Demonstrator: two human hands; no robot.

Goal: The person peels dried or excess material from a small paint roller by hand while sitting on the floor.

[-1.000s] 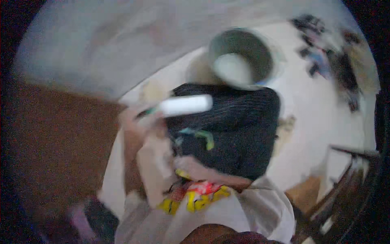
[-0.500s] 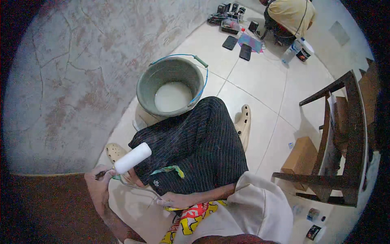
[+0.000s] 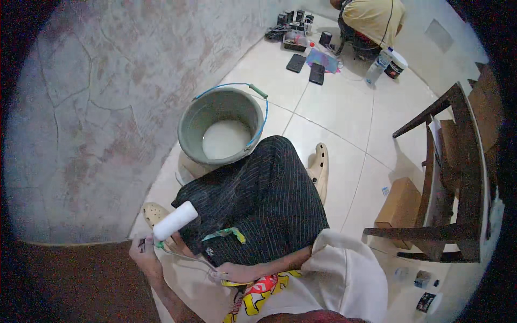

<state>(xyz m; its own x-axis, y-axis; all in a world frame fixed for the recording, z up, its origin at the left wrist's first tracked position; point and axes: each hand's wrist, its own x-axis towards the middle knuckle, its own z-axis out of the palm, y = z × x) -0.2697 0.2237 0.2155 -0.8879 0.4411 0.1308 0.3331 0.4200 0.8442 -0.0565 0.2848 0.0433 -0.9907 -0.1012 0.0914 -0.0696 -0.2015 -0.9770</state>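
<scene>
A paint roller point(image 3: 175, 221) with a white sleeve lies across my lap area, its thin wire frame running down toward my body. My left hand point(image 3: 146, 257) is closed at the sleeve's lower end, beside a green end piece; a small dark bit shows between the fingers. My right hand point(image 3: 232, 272) is closed around the frame near my waist, and the handle is hidden. Beyond my knee stands a grey-green bucket point(image 3: 188, 126) with whitish liquid point(image 3: 226, 139) in its bottom and a blue wire handle.
The rough grey wall point(image 3: 91, 107) rises on the left. A dark wooden chair point(image 3: 414, 233) and a cardboard box point(image 3: 400, 203) are at right. A person in a yellow shirt point(image 3: 371, 21) crouches at the back, near phones, a bottle point(image 3: 378, 69) and a tub point(image 3: 396, 65).
My left hand has moved a little inward along with the roller's end, and the dark bit shows less. The view has shifted slightly. Both hands keep their hold.
</scene>
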